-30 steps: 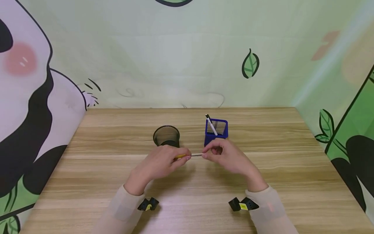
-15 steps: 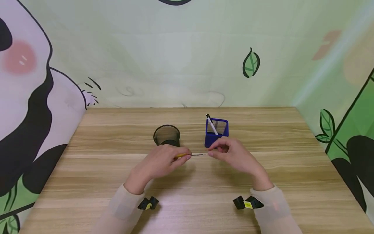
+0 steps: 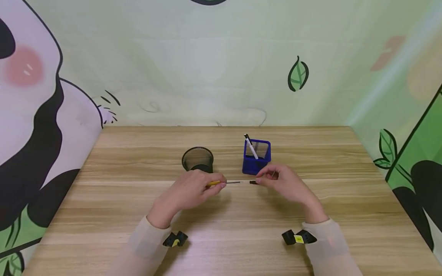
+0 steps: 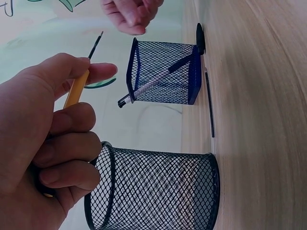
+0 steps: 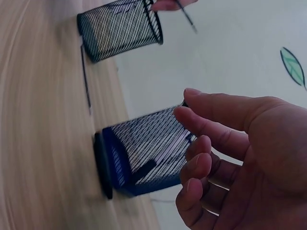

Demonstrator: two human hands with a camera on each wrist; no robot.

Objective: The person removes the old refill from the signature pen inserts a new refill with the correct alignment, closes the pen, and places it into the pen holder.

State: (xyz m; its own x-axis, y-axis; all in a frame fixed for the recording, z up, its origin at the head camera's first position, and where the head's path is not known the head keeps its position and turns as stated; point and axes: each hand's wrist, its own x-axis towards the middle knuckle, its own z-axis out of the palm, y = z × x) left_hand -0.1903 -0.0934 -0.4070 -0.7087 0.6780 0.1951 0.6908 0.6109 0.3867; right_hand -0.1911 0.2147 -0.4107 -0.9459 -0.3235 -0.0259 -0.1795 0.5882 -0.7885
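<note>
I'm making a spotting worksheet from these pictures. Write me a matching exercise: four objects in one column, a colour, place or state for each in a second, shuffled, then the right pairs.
Column one
1. Yellow stick
2. Round mesh cup
3. Square mesh cup
4. White-and-black pen

Column two
A. Blue
B. Leaning inside a mesh cup
C. Held by the left hand
D. Black

Right pairs
1-C, 2-D, 3-A, 4-B
</note>
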